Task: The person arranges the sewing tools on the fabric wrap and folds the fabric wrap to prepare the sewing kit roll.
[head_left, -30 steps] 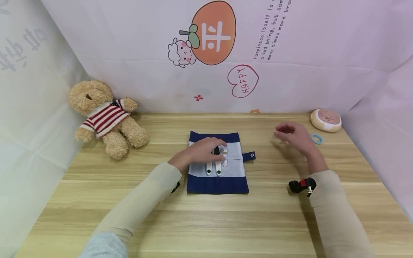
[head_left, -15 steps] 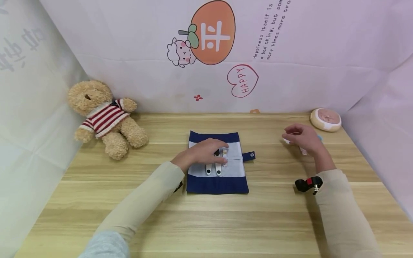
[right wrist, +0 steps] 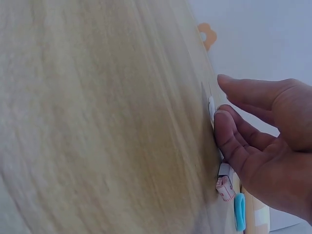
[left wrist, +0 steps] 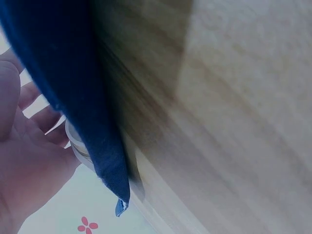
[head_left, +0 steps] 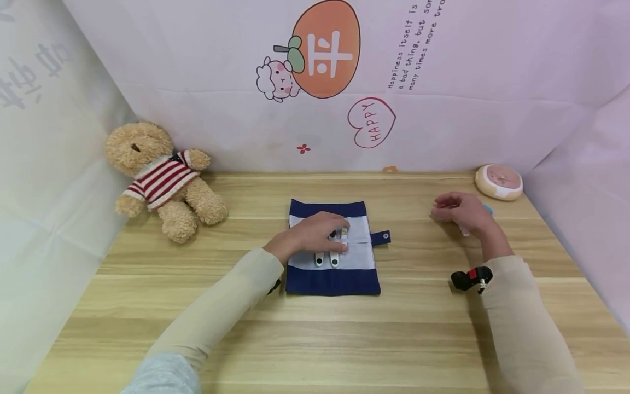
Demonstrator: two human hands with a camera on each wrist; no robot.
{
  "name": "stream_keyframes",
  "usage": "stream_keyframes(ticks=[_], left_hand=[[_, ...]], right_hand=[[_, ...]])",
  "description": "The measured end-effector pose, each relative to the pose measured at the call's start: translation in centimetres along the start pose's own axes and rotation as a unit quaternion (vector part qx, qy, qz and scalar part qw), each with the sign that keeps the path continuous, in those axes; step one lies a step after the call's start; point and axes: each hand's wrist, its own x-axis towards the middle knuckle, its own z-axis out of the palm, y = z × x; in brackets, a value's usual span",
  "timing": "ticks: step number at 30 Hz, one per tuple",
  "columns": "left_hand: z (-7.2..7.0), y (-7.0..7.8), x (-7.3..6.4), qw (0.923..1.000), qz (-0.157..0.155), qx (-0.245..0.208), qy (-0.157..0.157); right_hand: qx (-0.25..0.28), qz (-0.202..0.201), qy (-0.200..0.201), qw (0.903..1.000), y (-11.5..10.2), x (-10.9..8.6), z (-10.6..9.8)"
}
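Observation:
My left hand [head_left: 320, 232] lies over an unfolded navy-and-grey cloth pouch [head_left: 332, 282]. Its thumb and fingers are spread around a slim pale piece [head_left: 344, 233] with a gold-coloured part; no firm grip shows. Beside that piece, two white handles [head_left: 334, 259] with dark dots stick out from beneath the hand. Over the table at the right is my right hand [head_left: 460, 210], fingers bent and thumb apart. In the right wrist view its fingertips are close to a thin white object [right wrist: 211, 105], mostly hidden behind them. Near the palm lies a small rolled measuring tape [right wrist: 225, 187].
A light blue ring [right wrist: 239, 212] and a round pink-faced device [head_left: 499, 181] lie behind the right hand. A teddy bear [head_left: 162, 180] in a striped shirt sits at the back left. The pouch's snap strap [head_left: 381, 237] points right. Printed cloth [head_left: 197, 82] walls the table.
My right hand has shifted right, coming over the rolled tape and partly covering the blue ring. My left hand has edged slightly right over the pale piece. The pouch stays in place.

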Motion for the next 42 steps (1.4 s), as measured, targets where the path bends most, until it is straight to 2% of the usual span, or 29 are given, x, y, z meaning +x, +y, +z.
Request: stream_keyframes(ticks=[5, 17, 25, 28, 36, 42], left_hand=[[-0.1, 0.0, 0.0, 1.0, -0.004, 0.003, -0.002], [-0.3, 0.0, 0.1, 0.9997, -0.021, 0.002, -0.015], [-0.4, 0.1, 0.1, 0.9997, -0.018, 0.007, -0.015], [-0.4, 0.2, 0.0, 0.9997, -0.016, 0.009, -0.015], [-0.2, 0.1, 0.1, 0.9997, -0.015, 0.012, -0.017], [-0.1, 0.0, 0.2, 0.9996, -0.015, 0.014, -0.019]], right_hand=[[-0.021, -0.003, -0.005, 0.9998, 0.2, 0.3, -0.1], [-0.025, -0.004, 0.005, 0.9997, -0.2, 0.8, 0.0], [-0.096, -0.025, 0.021, 0.9948, -0.4, 0.9, 0.0], [-0.108, -0.029, 0.023, 0.9935, -0.4, 0.9, 0.1], [-0.093, -0.037, 0.029, 0.9945, -0.7, 0.7, 0.5], [-0.047, -0.045, 0.037, 0.9972, -1.1, 0.5, 1.0]])
